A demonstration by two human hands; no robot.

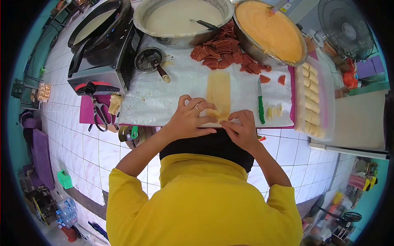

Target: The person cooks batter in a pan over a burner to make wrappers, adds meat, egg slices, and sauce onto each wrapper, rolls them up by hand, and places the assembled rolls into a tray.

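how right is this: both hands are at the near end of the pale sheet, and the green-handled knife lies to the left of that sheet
Not quite: the green-handled knife lies to the right of the pale sheet, as the head view shows. The left hand and right hand are both at its near end.

no writing can be read — any marks on the fan [349,31] (top right) are too small.
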